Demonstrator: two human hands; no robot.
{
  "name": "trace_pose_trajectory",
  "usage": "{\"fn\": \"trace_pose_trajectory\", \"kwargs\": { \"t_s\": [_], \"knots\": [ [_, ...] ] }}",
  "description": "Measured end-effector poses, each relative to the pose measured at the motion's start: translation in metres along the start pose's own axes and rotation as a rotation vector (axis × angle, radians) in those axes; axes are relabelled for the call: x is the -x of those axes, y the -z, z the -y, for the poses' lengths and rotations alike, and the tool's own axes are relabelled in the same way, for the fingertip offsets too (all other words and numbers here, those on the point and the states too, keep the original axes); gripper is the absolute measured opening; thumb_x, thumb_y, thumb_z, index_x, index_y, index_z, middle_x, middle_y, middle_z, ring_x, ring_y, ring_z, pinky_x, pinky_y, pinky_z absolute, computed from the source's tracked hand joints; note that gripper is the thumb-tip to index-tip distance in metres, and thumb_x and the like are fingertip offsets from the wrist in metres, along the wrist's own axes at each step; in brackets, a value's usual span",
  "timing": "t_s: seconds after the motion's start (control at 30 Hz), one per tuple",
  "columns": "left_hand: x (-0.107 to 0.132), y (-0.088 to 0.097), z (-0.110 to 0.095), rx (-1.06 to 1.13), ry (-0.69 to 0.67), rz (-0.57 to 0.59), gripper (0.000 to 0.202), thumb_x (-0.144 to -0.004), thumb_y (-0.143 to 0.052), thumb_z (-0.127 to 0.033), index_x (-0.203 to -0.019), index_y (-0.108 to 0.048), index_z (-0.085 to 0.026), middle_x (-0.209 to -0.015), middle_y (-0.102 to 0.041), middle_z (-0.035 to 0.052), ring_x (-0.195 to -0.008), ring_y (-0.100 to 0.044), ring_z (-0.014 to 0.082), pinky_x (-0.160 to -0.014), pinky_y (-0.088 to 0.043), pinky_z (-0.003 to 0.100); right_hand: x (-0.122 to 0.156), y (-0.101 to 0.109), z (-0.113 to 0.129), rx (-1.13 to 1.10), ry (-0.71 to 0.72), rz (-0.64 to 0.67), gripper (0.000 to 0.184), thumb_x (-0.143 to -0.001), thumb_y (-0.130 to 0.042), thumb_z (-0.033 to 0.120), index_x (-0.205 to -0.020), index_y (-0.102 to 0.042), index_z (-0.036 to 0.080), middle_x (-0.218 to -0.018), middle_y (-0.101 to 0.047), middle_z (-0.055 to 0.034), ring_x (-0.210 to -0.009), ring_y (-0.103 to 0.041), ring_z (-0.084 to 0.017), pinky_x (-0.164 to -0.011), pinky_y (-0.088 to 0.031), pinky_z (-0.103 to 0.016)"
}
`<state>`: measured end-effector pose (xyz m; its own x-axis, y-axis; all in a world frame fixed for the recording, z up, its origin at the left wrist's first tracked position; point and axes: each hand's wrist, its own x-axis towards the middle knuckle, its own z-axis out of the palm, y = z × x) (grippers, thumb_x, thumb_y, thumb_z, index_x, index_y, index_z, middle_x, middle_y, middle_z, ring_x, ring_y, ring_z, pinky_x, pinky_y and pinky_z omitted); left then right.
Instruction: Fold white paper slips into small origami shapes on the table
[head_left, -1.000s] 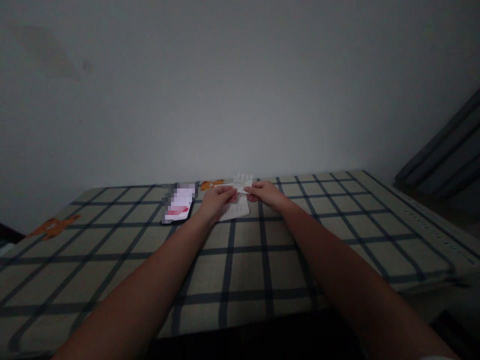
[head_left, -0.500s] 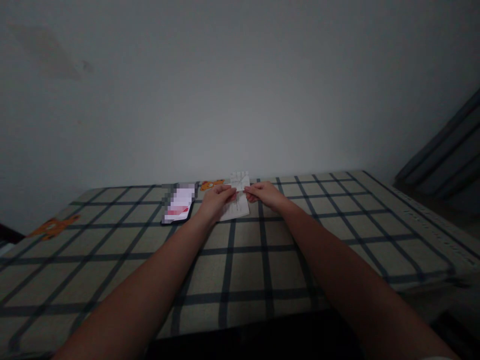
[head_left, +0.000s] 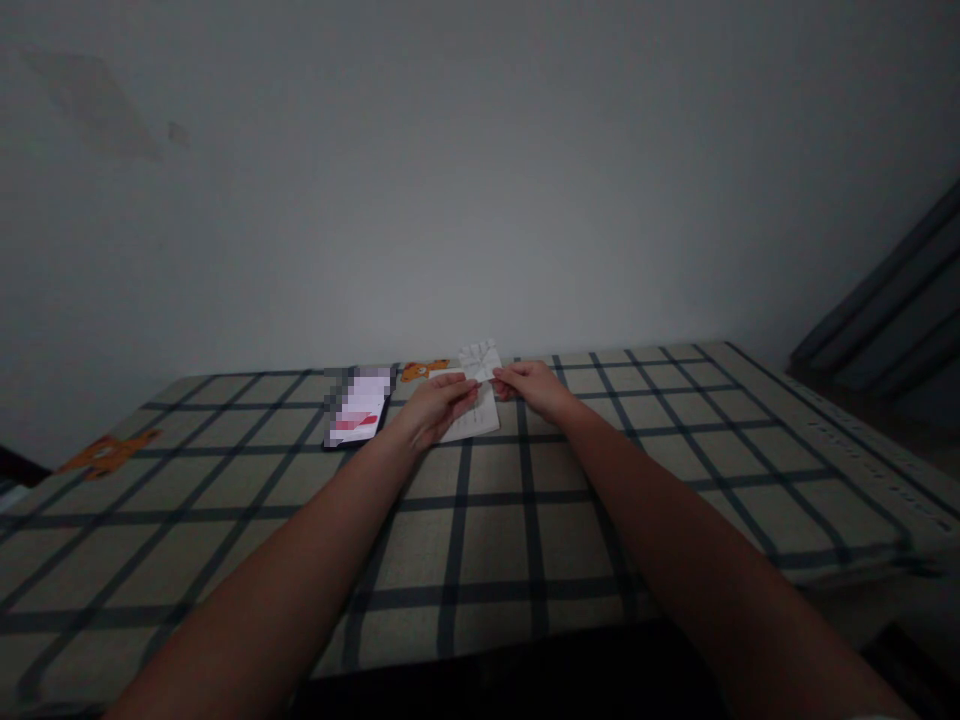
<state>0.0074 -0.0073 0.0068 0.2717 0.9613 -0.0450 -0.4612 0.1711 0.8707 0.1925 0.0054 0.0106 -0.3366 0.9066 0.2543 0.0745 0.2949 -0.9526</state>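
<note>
Head view. The left hand [head_left: 442, 405] and right hand [head_left: 534, 388], just apart, pinch a creased white paper [head_left: 480, 358] by its near edge, fingertips narrowed on it, over the far middle of a checked cloth [head_left: 487, 540]. Beneath them a printed sheet [head_left: 476, 420] lies flat. To the left, near the left hand, rests a phone [head_left: 364, 405], screen lit; at the far side rises a pale wall [head_left: 480, 180].

Dim, greyish light leaves the glowing phone [head_left: 370, 392] brightest, though partly pixelated, while the wall [head_left: 480, 200] beyond it darkens well to its left.
</note>
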Motion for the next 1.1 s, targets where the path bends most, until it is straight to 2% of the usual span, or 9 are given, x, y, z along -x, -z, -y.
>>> {"fn": "trace_pose_trajectory", "kwargs": {
  "t_s": [0.2, 0.33, 0.6, 0.73, 0.83, 0.97, 1.1],
  "knots": [
    [-0.0015, -0.0014, -0.0021, 0.045, -0.023, -0.023, 0.012, -0.069, -0.061, -0.001, -0.077, -0.062, -0.01, -0.077, -0.066, 0.0049, -0.066, -0.061, 0.0065, -0.065, -0.05, 0.012, -0.0005, -0.001, -0.0002, -0.095, 0.025, 0.021, 0.03, -0.069, -0.061, 0.04, -0.079, -0.063, 0.012, -0.07, -0.06, -0.0031, -0.061, -0.054, -0.009, -0.064, -0.045, -0.025],
    [-0.0015, -0.0026, -0.0023, 0.038, -0.014, -0.022, 0.013, -0.069, -0.06, -0.001, -0.079, -0.062, -0.009, -0.079, -0.066, 0.0056, -0.068, -0.061, 0.007, -0.065, -0.051, 0.012, -0.0009, 0.0001, -0.0011, -0.065, 0.053, 0.008, 0.027, -0.07, -0.059, 0.038, -0.075, -0.063, 0.012, -0.068, -0.059, -0.0026, -0.061, -0.054, -0.009, -0.063, -0.044, -0.025],
    [0.0015, -0.0061, -0.0035, 0.021, -0.019, -0.032, 0.012, -0.069, -0.061, 0.0, -0.077, -0.062, -0.008, -0.073, -0.065, 0.0051, -0.063, -0.06, 0.0065, -0.062, -0.051, 0.012, -0.0019, -0.0016, -0.0013, -0.038, 0.048, -0.054, 0.027, -0.071, -0.058, 0.037, -0.079, -0.063, 0.012, -0.069, -0.06, -0.0035, -0.06, -0.055, -0.009, -0.064, -0.045, -0.026],
    [0.0026, -0.0075, -0.0028, -0.002, 0.0, -0.015, 0.011, -0.068, -0.062, -0.001, -0.075, -0.063, -0.008, -0.071, -0.065, 0.0047, -0.061, -0.06, 0.0063, -0.062, -0.051, 0.013, -0.003, -0.0016, -0.0018, -0.008, 0.056, -0.089, 0.023, -0.071, -0.058, 0.035, -0.072, -0.061, 0.013, -0.064, -0.058, -0.0021, -0.058, -0.053, -0.009, -0.061, -0.044, -0.024],
    [0.002, -0.0058, -0.0012, -0.009, -0.008, -0.014, 0.015, -0.066, -0.064, 0.0, -0.078, -0.063, -0.009, -0.075, -0.066, 0.0057, -0.064, -0.061, 0.007, -0.063, -0.051, 0.014, -0.0033, -0.0006, -0.003, -0.063, 0.02, -0.048, 0.022, -0.07, -0.058, 0.035, -0.068, -0.059, 0.013, -0.062, -0.058, -0.0018, -0.058, -0.053, -0.009, -0.06, -0.044, -0.023],
    [0.0004, -0.0018, -0.0001, 0.0, -0.016, 0.005, 0.013, -0.066, -0.064, -0.001, -0.077, -0.063, -0.009, -0.074, -0.065, 0.0055, -0.062, -0.061, 0.0069, -0.061, -0.051, 0.014, -0.0027, -0.001, -0.0045, -0.187, -0.035, 0.053, 0.025, -0.072, -0.057, 0.038, -0.071, -0.058, 0.013, -0.069, -0.06, -0.0039, -0.062, -0.055, -0.01, -0.063, -0.045, -0.025],
    [0.0002, -0.0014, 0.0, -0.008, -0.002, 0.025, 0.014, -0.067, -0.064, -0.001, -0.079, -0.063, -0.009, -0.077, -0.066, 0.0064, -0.066, -0.061, 0.0079, -0.066, -0.052, 0.015, -0.0034, -0.0011, -0.0074, -0.141, -0.024, 0.051, 0.035, -0.075, -0.051, 0.047, -0.069, -0.058, 0.013, -0.066, -0.059, -0.0041, -0.059, -0.054, -0.01, -0.061, -0.045, -0.025]
  ]
}}
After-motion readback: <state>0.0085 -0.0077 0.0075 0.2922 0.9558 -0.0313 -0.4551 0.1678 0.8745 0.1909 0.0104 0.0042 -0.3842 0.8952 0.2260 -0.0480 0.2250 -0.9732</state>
